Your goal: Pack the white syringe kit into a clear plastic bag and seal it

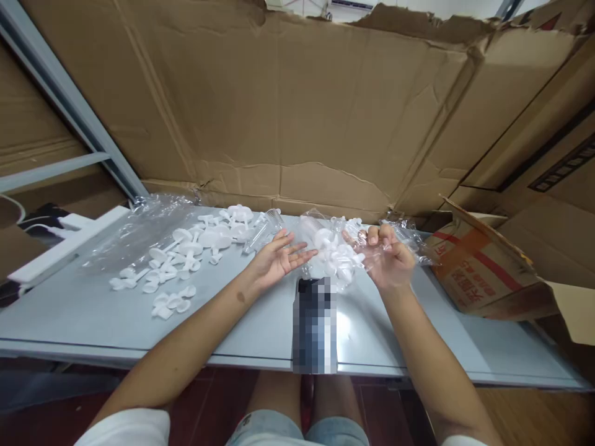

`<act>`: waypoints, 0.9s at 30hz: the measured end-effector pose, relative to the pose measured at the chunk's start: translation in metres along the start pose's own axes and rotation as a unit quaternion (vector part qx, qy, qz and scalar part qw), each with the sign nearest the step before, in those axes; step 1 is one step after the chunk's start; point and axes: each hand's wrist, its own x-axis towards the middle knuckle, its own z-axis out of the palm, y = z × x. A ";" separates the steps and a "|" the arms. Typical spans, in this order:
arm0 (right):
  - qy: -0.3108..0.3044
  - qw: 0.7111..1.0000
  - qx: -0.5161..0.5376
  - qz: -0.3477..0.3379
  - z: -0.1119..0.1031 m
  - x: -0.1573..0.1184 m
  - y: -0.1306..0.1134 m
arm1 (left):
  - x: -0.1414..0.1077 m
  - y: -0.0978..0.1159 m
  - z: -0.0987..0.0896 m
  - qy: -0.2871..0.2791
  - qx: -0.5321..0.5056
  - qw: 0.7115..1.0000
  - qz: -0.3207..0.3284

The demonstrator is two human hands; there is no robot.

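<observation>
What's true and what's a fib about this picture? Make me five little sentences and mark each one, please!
1. White plastic pieces lie on the table, to the left of the left hand. True.
2. The left hand is squeezed into a tight fist. False: it is open, with its fingers stretched out.
3. The right hand has its fingers curled on some clear plastic. True.
4. The table is bright yellow. False: it is a pale grey-blue.
5. The cardboard box with red writing is at the left end of the table. False: it is at the right end.
</observation>
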 end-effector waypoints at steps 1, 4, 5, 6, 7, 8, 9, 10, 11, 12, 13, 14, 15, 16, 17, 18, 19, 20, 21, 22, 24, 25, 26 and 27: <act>0.003 1.000 0.002 0.007 -0.001 0.001 -0.001 | 0.000 0.000 0.000 -0.003 0.005 1.000 0.002; 0.012 0.999 0.022 0.036 -0.008 0.003 0.000 | 0.000 0.002 -0.001 0.006 0.015 1.000 0.011; 0.016 0.998 0.030 0.043 -0.011 0.003 0.000 | 0.000 0.003 -0.002 0.015 0.016 1.000 0.018; 0.019 0.998 0.035 0.048 -0.013 0.003 0.001 | 0.000 0.005 -0.003 0.025 0.018 0.999 0.025; 0.021 0.998 0.035 0.050 -0.016 0.003 0.001 | 0.001 0.006 -0.004 0.031 0.022 0.999 0.029; 0.022 0.998 0.029 0.049 -0.018 0.003 0.001 | 0.002 0.007 -0.006 0.033 0.031 0.999 0.028; 0.023 0.998 0.018 0.049 -0.020 0.003 0.000 | 0.002 0.008 -0.008 0.029 0.044 0.998 0.023; 0.023 0.999 0.010 0.049 -0.021 0.003 0.000 | 0.003 0.010 -0.011 0.022 0.060 0.998 0.015; 0.026 0.998 0.009 0.049 -0.023 0.003 -0.001 | 0.003 0.011 -0.014 0.009 0.077 0.997 0.005; 0.031 0.998 0.018 0.053 -0.024 0.004 -0.002 | 0.003 0.013 -0.016 -0.007 0.095 0.995 -0.004; 0.037 0.997 0.035 0.057 -0.025 0.004 -0.003 | 0.003 0.015 -0.019 -0.027 0.113 0.993 -0.013; 0.045 0.996 0.054 0.062 -0.027 0.004 -0.004 | 0.002 0.016 -0.020 -0.050 0.132 0.990 -0.021; 0.051 0.994 0.071 0.067 -0.028 0.005 -0.004 | 0.001 0.018 -0.021 -0.074 0.151 0.985 -0.028; 0.054 0.993 0.082 0.072 -0.029 0.005 -0.005 | -0.001 0.019 -0.021 -0.096 0.170 0.980 -0.033; 0.055 0.992 0.087 0.077 -0.030 0.006 -0.005 | -0.002 0.019 -0.021 -0.113 0.189 0.975 -0.039; 0.052 0.992 0.085 0.083 -0.031 0.006 -0.005 | -0.003 0.019 -0.019 -0.122 0.210 0.969 -0.044; 0.046 0.992 0.078 0.087 -0.031 0.005 -0.005 | -0.005 0.018 -0.018 -0.126 0.232 0.963 -0.050; 0.041 0.993 0.066 0.090 -0.031 0.005 -0.005 | -0.006 0.016 -0.017 -0.128 0.255 0.957 -0.058; 0.038 0.994 0.053 0.092 -0.030 0.004 -0.006 | -0.006 0.014 -0.015 -0.131 0.278 0.949 -0.068; 0.041 0.994 0.040 0.091 -0.030 0.003 -0.006 | -0.006 0.012 -0.015 -0.134 0.297 0.942 -0.076; 0.062 0.995 0.013 0.083 -0.029 0.002 -0.009 | -0.005 0.007 -0.015 -0.138 0.308 0.938 -0.077; 0.075 0.994 0.002 0.081 -0.029 0.002 -0.010 | -0.005 0.005 -0.015 -0.137 0.301 0.941 -0.069; 0.085 0.993 -0.007 0.082 -0.030 0.002 -0.011 | -0.004 0.003 -0.016 -0.132 0.287 0.947 -0.056; 0.093 0.992 -0.013 0.087 -0.032 0.003 -0.012 | -0.003 0.002 -0.016 -0.122 0.269 0.954 -0.041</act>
